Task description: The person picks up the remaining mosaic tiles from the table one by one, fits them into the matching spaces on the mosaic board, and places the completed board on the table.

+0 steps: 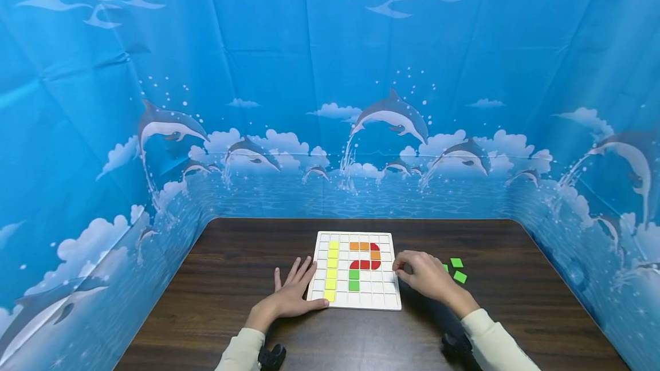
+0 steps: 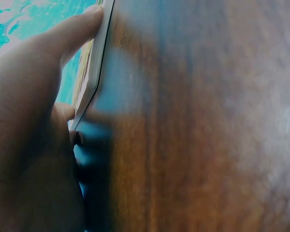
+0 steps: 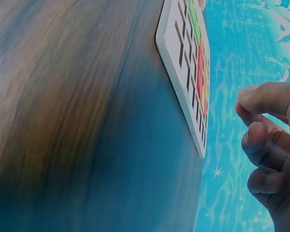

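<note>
A white grid board [image 1: 381, 296] lies on the table, holding a column of yellow tiles [image 1: 331, 273], a curved figure of orange tiles [image 1: 360, 246] and red tiles [image 1: 365, 265], and two green tiles [image 1: 353, 280] below it. My left hand [image 1: 291, 296] rests at the board's left side with fingers spread, its thumb at the lower left corner. Beside the right edge, my right hand [image 1: 428, 276] has thumb and index tips together, other fingers curled; I cannot tell whether a tile is between them. In the right wrist view, its fingertips [image 3: 249, 99] stand apart from the board [image 3: 181, 72].
Loose green tiles [image 1: 460, 277] lie on the dark wooden table [image 1: 515, 314] to the right of the right hand, one partly hidden by it. A blue dolphin-printed curtain [image 1: 330, 102] encloses the back and sides of the table.
</note>
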{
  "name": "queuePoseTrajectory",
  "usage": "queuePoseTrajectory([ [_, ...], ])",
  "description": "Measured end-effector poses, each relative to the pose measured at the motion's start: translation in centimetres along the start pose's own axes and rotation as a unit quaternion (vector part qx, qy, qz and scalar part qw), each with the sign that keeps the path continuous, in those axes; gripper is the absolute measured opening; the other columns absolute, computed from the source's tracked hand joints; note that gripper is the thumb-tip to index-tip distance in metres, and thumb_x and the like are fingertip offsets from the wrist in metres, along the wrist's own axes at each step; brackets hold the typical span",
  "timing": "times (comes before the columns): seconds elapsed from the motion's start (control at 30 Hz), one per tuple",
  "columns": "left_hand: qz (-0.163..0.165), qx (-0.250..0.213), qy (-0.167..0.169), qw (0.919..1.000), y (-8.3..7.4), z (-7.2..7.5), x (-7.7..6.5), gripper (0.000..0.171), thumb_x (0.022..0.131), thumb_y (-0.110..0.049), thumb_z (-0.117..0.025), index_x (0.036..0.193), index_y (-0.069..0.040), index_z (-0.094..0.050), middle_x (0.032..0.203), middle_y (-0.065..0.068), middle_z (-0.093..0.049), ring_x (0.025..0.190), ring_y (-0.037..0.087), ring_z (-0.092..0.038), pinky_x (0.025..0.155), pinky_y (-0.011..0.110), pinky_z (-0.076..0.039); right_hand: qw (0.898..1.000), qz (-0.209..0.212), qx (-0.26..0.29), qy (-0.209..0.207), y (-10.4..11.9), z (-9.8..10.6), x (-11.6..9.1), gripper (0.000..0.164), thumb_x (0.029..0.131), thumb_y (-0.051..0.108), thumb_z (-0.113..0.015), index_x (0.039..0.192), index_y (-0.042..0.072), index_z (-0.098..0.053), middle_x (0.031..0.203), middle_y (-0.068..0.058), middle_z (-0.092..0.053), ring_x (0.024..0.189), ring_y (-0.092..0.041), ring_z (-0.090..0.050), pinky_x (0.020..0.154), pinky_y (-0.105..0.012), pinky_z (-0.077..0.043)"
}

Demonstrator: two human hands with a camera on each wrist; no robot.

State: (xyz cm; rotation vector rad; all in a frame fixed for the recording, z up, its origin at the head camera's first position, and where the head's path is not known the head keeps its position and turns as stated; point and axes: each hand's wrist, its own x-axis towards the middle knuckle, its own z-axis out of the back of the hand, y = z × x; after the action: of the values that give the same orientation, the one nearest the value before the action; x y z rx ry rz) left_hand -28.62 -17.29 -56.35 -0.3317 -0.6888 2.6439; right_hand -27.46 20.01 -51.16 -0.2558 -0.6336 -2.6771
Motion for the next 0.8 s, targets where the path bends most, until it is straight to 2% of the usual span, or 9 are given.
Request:
queuePoseTrajectory([
  [0.2,-0.015,-0.018,-0.009,0.9997,0.0,0.0,-0.1,0.113,0.089,-0.082,-0.063,0.173,-0.02,-0.019,0.182,0.009,-0.008,0.168,0.039,0.005,0.117,0.081,0.021,1.0,-0.012,-0.005,-0.011,-1.0,0.4,-0.6,0.015,0.091,0.013,-0.085,0.089,0.024,-0.075,0.085,0.014,-0.068,0.072,-0.005,-0.056,0.064,-0.025,-0.047],
  [0.43,-0.006,0.0,-0.013,0.9999,0.8,-0.6,0.3,0.114,0.087,-0.085,-0.061,0.173,-0.024,-0.017,0.182,0.004,-0.006,0.168,0.035,0.006,0.118,0.079,0.021,1.0,-0.015,-0.005,-0.008,-2.4,0.8,-1.2,0.011,0.092,0.012,-0.083,0.092,0.021,-0.077,0.086,0.014,-0.069,0.074,-0.004,-0.059,0.066,-0.027,-0.051],
  [0.57,0.01,0.012,-0.004,0.9999,0.2,-0.1,0.2,0.112,0.089,-0.08,-0.065,0.173,-0.021,-0.019,0.182,0.004,-0.008,0.169,0.034,0.003,0.121,0.078,0.019,1.0,-0.025,-0.012,-0.006,-3.1,1.3,-1.5,0.008,0.093,0.012,-0.082,0.094,0.019,-0.078,0.087,0.012,-0.07,0.074,-0.004,-0.057,0.066,-0.027,-0.05],
  [0.67,0.001,0.003,-0.004,1.0,-0.3,0.2,-0.1,0.11,0.091,-0.075,-0.067,0.173,-0.018,-0.02,0.182,0.008,-0.009,0.168,0.036,0.004,0.119,0.08,0.019,0.999,-0.035,-0.015,-0.007,-3.5,1.6,-1.7,0.006,0.093,0.012,-0.082,0.094,0.017,-0.078,0.087,0.011,-0.07,0.072,-0.003,-0.056,0.063,-0.026,-0.048],
  [0.8,-0.012,-0.016,-0.007,0.9998,-0.2,0.1,-0.3,0.111,0.091,-0.077,-0.064,0.173,-0.018,-0.02,0.182,0.009,-0.008,0.168,0.038,0.005,0.117,0.08,0.022,0.999,-0.039,-0.018,-0.008,-4.1,1.8,-2.1,0.007,0.093,0.012,-0.082,0.094,0.017,-0.077,0.088,0.01,-0.071,0.07,-0.004,-0.054,0.061,-0.026,-0.045],
])
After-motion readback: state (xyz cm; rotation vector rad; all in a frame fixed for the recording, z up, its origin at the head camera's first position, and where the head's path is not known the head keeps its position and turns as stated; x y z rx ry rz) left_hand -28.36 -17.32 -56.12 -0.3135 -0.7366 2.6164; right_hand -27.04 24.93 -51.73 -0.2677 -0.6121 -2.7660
